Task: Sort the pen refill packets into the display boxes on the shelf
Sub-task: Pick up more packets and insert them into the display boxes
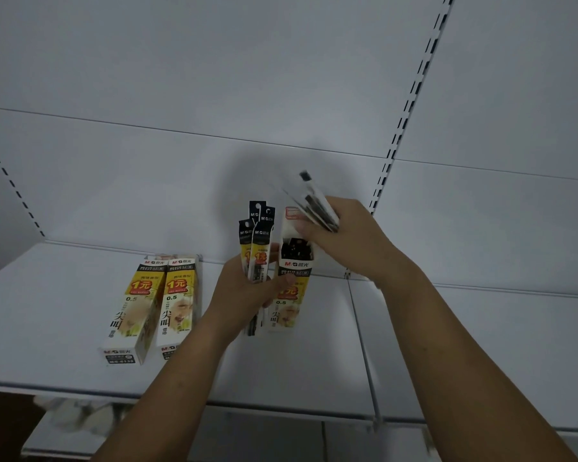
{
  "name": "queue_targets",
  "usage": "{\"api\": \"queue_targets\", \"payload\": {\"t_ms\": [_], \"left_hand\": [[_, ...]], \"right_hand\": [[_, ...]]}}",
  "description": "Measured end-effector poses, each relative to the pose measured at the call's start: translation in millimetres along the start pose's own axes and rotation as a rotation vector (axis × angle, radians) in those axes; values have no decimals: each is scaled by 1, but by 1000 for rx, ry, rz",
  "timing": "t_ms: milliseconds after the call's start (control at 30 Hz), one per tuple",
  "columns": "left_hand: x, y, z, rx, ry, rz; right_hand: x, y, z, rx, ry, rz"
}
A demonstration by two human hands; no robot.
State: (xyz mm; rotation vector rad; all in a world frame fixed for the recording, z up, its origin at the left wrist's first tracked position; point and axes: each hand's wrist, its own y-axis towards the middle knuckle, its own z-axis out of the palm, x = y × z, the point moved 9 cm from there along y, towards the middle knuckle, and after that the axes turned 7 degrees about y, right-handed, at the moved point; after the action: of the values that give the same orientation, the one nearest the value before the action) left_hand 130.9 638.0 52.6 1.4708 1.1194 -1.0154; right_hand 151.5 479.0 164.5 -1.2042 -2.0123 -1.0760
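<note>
At the white shelf point(64, 315), the person's left grip point(244, 291) was clenched round a fan of pen refill packets point(259, 241), whose black header cards stood up above the fingers. Just to its right was an open display box point(292, 288), top flap raised, with dark packet ends showing inside. The left thumb seemed to lie across the box's front, though I could not tell whether it steadied the box or only touched it. Over the box's mouth the right grip point(344, 235) was grasping a second bundle point(314, 205), tilted and blurred. A pair of flat-lying boxes point(177, 305) sat side by side on the shelf, well to the left.

The packets looked feather-light to me: thin glossy sleeves, likely slick against one another, with only the slim refills inside to lend stiffness along their length. Held loosely, a bundle would probably slide and splay. I judged the best hold to be across the middle, thumb pressing the stack flat, with the lower ends left free to enter the mouth. The box seemed to be light card and apt to tip, so it would want steadying.
</note>
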Motion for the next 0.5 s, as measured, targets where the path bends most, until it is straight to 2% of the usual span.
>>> {"api": "queue_targets", "payload": {"t_ms": [100, 200, 400, 500], "left_hand": [[-1, 0, 0, 0, -7, -3], [-2, 0, 0, -1, 7, -5], [0, 1, 2, -2, 29, -26], [0, 2, 2, 6, 46, -26]], "right_hand": [[-26, -9, -5, -77, 290, 210], [-37, -19, -6, -129, 556, 269], [-34, -31, -19, -314, 528, 238], [-30, -31, -22, -329, 500, 231]]}}
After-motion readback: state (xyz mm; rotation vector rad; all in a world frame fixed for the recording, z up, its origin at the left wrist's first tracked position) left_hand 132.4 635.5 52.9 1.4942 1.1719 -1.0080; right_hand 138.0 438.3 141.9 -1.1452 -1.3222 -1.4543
